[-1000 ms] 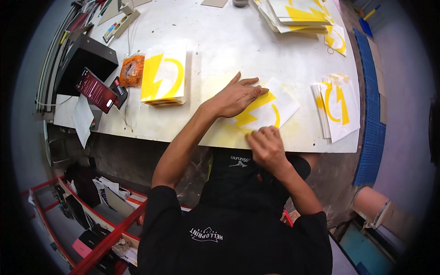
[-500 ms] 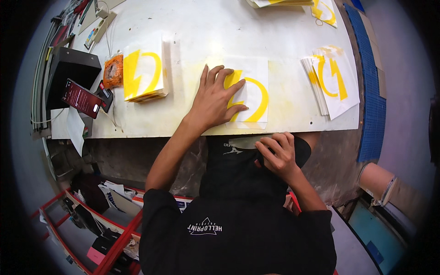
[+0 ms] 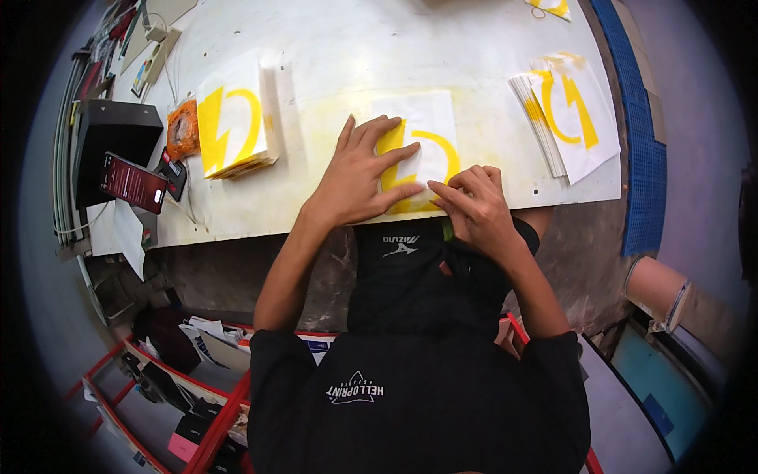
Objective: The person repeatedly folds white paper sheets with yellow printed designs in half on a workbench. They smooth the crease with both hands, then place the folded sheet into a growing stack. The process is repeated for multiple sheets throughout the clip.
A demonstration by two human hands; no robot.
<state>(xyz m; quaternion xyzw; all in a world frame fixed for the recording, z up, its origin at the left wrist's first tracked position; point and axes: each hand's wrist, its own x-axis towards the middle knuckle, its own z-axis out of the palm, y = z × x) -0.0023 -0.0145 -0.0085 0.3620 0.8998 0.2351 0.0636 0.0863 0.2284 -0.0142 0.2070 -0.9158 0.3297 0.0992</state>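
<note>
A white sheet (image 3: 429, 110) with a yellow lightning-and-arc design lies near the table's front edge. My left hand (image 3: 355, 174) rests on its left part with fingers spread, covering some of the yellow. At the sheet's lower right corner is my right hand (image 3: 479, 207), its thumb and index finger pinched together; what they grip, if anything, is hidden. A small piece of a greenish thing (image 3: 448, 229) shows just below that hand, over my lap.
To the left stands a stack of similar printed sheets (image 3: 229, 130), beside an orange packet (image 3: 183, 129) and a phone (image 3: 133, 183) leaning by a black box (image 3: 118, 130). On the right, more printed sheets (image 3: 580, 118) lie fanned out. The white table (image 3: 316, 47) carries yellow smears.
My right hand has risen from my lap, where it held a flat greenish piece, to the sheet's lower right corner. My left hand stays on the sheet. The view has shifted slightly.
</note>
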